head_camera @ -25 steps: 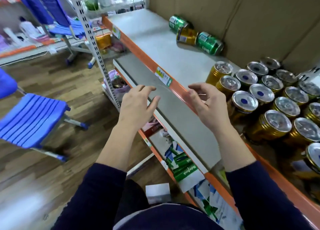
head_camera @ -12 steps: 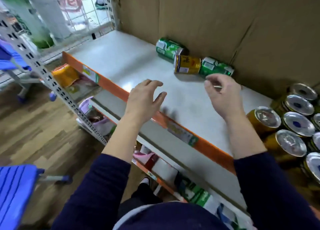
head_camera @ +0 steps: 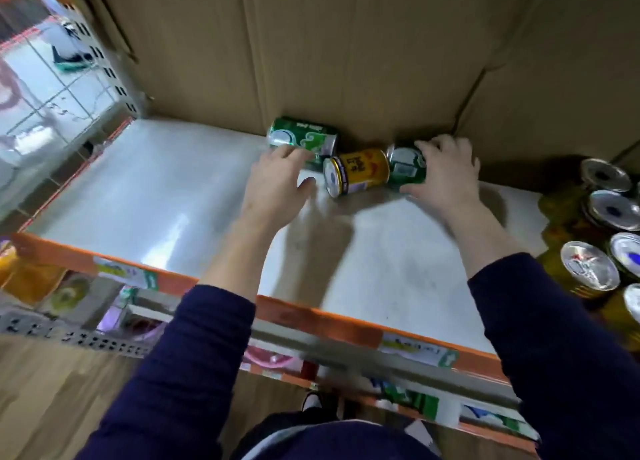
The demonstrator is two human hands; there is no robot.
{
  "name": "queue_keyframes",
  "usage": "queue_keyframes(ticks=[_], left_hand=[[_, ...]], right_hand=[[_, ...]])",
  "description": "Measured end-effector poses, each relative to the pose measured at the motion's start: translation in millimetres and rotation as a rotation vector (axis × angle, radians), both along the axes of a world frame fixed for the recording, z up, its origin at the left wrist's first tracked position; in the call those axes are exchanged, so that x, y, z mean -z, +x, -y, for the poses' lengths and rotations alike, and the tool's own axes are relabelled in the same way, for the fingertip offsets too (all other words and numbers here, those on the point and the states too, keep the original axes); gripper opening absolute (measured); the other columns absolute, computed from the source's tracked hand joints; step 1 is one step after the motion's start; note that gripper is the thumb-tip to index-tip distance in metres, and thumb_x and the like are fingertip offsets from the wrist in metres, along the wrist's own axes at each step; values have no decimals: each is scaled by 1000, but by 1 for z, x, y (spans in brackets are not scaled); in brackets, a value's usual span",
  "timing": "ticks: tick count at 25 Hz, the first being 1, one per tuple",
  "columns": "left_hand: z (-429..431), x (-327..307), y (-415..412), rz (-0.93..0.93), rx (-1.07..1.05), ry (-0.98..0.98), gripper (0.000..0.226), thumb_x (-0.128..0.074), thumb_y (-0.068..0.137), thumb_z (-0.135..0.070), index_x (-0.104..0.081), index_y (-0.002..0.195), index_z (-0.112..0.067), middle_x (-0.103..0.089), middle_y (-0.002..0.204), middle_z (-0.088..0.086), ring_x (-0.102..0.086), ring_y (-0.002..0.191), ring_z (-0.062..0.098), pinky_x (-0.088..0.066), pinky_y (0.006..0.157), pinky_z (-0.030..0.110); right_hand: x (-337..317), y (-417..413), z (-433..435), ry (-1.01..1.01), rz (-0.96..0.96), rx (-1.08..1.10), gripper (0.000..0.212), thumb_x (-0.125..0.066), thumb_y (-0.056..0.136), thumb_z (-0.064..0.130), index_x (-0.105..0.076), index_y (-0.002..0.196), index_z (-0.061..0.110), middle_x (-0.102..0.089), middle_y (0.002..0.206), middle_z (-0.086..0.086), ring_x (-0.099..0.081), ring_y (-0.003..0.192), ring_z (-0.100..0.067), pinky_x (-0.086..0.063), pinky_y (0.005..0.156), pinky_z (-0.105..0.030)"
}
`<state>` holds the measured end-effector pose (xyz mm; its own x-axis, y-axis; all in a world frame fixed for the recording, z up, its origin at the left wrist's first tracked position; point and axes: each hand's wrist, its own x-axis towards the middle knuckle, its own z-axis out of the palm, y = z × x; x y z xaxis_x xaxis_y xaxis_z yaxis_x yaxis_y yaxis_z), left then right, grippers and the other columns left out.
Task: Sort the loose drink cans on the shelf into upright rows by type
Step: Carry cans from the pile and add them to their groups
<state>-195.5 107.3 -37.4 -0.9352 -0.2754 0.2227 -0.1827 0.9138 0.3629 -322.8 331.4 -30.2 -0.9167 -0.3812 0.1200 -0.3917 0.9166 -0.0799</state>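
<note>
shelf (head_camera: 166, 203): three cans lie on their sides at the cardboard back (head_camera: 346, 61); upright rows (head_camera: 588, 269) stand well to the right. right hand (head_camera: 446, 175) wraps the right green can (head_camera: 405, 165). left hand (head_camera: 277, 182) has its fingers spread, tips at the left green can (head_camera: 304, 135), no grip. Risk: lifting either nudges the yellow can (head_camera: 360, 170) touching both, and it rolls toward the front edge.

A: Three cans down on their sides at the back of the shelf (head_camera: 173, 189)! A green can (head_camera: 304, 137) lies under the left hand's (head_camera: 277, 182) fingertips.
B: And the yellow can (head_camera: 360, 172)?
A: Between the two hands, silver end facing us. The second green can (head_camera: 405, 165) is wrapped in the right hand (head_camera: 446, 179).
B: Right of that hand, gold cans (head_camera: 588, 269) stand upright, silver tops up.
</note>
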Motion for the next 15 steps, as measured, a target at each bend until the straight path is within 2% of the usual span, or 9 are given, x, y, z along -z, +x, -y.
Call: queue_keyframes(ticks=[3, 5, 7, 9, 12, 15], left_hand=[[19, -3, -30, -33, 43, -145, 50, -66, 83, -21, -53, 131, -13, -51, 132, 10, -41, 125, 35, -35, 100, 42], [28, -2, -49, -35, 85, -158, 58, -68, 79, -18, -50, 134, -14, -49, 136, 10, -41, 127, 36, -33, 104, 41], [35, 0, -63, 47, 114, -150, 68, -70, 79, -16, -43, 140, -16, -45, 142, 10, -39, 130, 35, -30, 106, 41], [41, 4, -70, 103, 90, -216, 74, -74, 78, -23, -39, 143, -20, -44, 142, 7, -37, 129, 32, -29, 105, 42], [43, 6, -69, 82, 30, -332, 78, -81, 68, -39, -47, 136, -24, -47, 133, 5, -35, 123, 32, -30, 98, 44], [44, 8, -60, 50, 9, -312, 77, -83, 66, -38, -49, 133, -22, -46, 130, 5, -34, 121, 33, -30, 94, 45]], right_hand=[[6, 14, 3, 28, -83, 82, 72, -83, 64, 36, -54, 126, 15, -47, 122, -13, -39, 115, -35, -39, 93, -47], [7, 22, 0, -31, -86, 102, 69, -83, 62, 32, -53, 121, 14, -51, 117, -13, -43, 111, -33, -40, 89, -44], [6, 27, -5, -78, -50, 108, 69, -83, 61, 31, -49, 119, 15, -56, 114, -11, -48, 108, -32, -39, 86, -41], [7, 29, -9, -46, -12, 122, 73, -82, 63, 38, -48, 123, 14, -55, 114, -13, -47, 107, -32, -39, 86, -39], [10, 34, -16, 2, 54, 197, 76, -72, 69, 52, -50, 130, 12, -50, 116, -16, -43, 108, -33, -38, 89, -37], [8, 43, -21, -155, 129, 232, 75, -73, 69, 54, -53, 130, 16, -56, 119, -11, -48, 111, -30, -43, 93, -39]])
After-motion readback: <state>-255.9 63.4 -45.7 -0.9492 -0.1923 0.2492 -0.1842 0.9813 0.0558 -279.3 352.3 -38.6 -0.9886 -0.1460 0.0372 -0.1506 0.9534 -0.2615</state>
